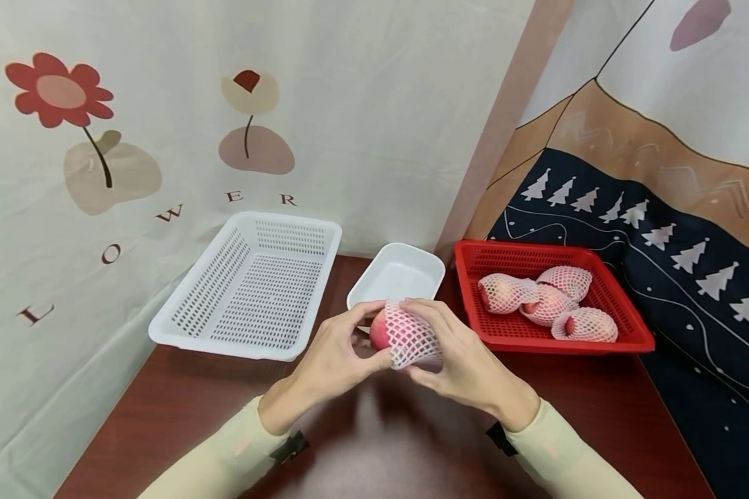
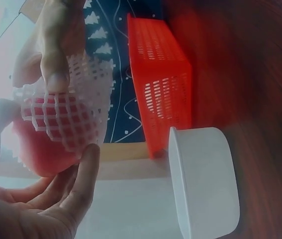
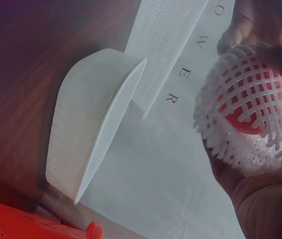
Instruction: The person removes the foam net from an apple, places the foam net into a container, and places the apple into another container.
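In front of me, both hands hold a red apple (image 1: 379,331) partly covered by a white foam net sleeve (image 1: 410,338). The left hand (image 1: 332,355) grips the apple's bare end, thumb below and fingers above. From the other side the right hand (image 1: 468,360) holds the netted end between thumb and fingers. In the left wrist view, red skin (image 2: 41,149) shows outside the mesh (image 2: 63,119). Loose netting (image 3: 245,149) bunches toward the right palm in the right wrist view.
A white perforated basket (image 1: 162,331) stands at the left. Behind the hands is a small white tray (image 1: 406,274). The red basket (image 1: 624,326) on the right contains several netted apples (image 1: 505,292). All stand on a dark wooden table (image 1: 225,395) before a printed curtain (image 1: 374,138).
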`<state>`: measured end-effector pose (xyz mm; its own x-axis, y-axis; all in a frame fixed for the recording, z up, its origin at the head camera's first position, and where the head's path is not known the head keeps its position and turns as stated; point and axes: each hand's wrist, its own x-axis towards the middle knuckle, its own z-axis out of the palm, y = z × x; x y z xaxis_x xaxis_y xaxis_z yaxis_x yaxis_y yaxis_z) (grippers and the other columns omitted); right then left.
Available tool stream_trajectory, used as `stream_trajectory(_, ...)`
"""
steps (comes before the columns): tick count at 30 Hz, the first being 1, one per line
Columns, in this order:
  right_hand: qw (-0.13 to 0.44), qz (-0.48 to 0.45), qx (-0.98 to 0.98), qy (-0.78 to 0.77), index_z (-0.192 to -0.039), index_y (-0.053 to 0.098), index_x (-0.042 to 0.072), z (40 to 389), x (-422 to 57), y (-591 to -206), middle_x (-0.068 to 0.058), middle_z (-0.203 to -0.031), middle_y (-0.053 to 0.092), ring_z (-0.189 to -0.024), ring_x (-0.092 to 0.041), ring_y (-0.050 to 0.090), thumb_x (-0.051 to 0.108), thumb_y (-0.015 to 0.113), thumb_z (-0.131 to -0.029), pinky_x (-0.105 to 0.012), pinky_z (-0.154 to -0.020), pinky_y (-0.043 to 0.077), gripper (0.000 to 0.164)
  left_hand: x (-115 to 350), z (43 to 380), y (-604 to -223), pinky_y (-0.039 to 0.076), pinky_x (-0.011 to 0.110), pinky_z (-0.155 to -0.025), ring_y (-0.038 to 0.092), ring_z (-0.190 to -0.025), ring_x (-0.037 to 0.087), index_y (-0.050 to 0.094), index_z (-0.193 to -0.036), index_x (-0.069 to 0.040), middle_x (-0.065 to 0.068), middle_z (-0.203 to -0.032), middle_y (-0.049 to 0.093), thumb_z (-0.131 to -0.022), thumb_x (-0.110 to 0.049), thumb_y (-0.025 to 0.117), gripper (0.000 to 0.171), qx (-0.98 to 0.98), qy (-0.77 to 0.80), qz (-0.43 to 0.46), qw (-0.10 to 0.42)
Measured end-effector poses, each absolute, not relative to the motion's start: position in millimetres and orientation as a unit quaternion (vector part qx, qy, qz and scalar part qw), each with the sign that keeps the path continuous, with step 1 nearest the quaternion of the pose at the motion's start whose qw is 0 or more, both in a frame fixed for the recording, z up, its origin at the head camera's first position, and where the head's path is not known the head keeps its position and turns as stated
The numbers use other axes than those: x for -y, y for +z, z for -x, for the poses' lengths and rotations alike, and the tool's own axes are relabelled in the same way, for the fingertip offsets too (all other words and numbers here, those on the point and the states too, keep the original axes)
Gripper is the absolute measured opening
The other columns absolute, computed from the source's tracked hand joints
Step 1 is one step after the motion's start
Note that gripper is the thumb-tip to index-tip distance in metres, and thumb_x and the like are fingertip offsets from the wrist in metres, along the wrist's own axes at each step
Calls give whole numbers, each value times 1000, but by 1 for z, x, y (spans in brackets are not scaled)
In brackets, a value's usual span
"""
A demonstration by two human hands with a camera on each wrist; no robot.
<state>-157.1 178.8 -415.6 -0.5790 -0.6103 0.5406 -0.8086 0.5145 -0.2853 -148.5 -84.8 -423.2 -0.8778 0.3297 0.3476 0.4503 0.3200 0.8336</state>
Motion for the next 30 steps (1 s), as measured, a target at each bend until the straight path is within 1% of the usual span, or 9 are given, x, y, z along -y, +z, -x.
stream_trajectory(4,190,-419,844,275,-164,53,5,157,-181,-417,-13,-161,63,-143,-27,68,13,106,-80,-11,-127,45,100,84,150,-425,71,31,-93,80,-112,22,68,-156,-7,9,-134,82,-89,-13,91,71,813,-522,252,60)
stream_trajectory(8,185,-420,840,289,-162,55,4,157,-182,-418,-13,-161,63,-146,-28,67,12,106,-80,-10,-129,41,97,84,151,-425,71,34,-95,79,-115,24,67,-156,-9,9,-136,80,-89,-12,92,71,814,-520,253,50)
stream_trajectory(13,185,-423,835,300,-161,56,4,158,-182,-419,-13,-161,64,-147,-28,66,11,105,-80,-12,-130,41,95,85,151,-423,72,40,-94,83,-105,21,62,-155,-12,7,-142,81,-90,-15,91,71,819,-515,252,33)
stream_trajectory(16,185,-425,833,302,-161,56,4,158,-182,-419,-13,-161,64,-147,-29,66,10,104,-80,-12,-131,40,95,85,150,-423,72,43,-93,84,-98,20,59,-155,-13,6,-142,83,-91,-16,90,71,821,-512,251,23)
stream_trajectory(18,185,-427,832,301,-161,56,3,158,-182,-419,-14,-161,64,-148,-29,66,10,104,-80,-13,-132,40,94,85,150,-423,72,41,-92,85,-96,19,58,-155,-13,4,-141,83,-91,-17,91,72,823,-511,250,19)
stream_trajectory(21,183,-430,832,299,-161,56,3,159,-182,-419,-14,-162,64,-148,-30,66,9,104,-80,-13,-132,39,94,86,150,-423,71,38,-90,83,-95,13,56,-154,-13,5,-140,84,-91,-17,91,71,823,-508,252,16)
stream_trajectory(24,179,-431,833,298,-162,55,4,159,-182,-419,-14,-163,64,-149,-29,66,8,104,-80,-13,-132,39,96,86,151,-423,71,38,-88,81,-93,10,56,-152,-12,6,-139,84,-92,-17,91,70,822,-507,258,20)
stream_trajectory(27,173,-430,835,297,-163,54,5,159,-182,-419,-14,-164,63,-150,-30,66,8,105,-80,-13,-133,39,98,86,152,-423,69,34,-88,80,-95,10,56,-151,-11,9,-140,83,-91,-18,93,71,824,-502,261,28)
stream_trajectory(30,168,-430,837,295,-165,53,6,159,-182,-418,-14,-166,62,-150,-30,66,8,105,-80,-13,-132,40,99,86,153,-424,69,33,-89,80,-99,14,56,-151,-11,11,-142,80,-91,-19,93,72,825,-501,260,34)
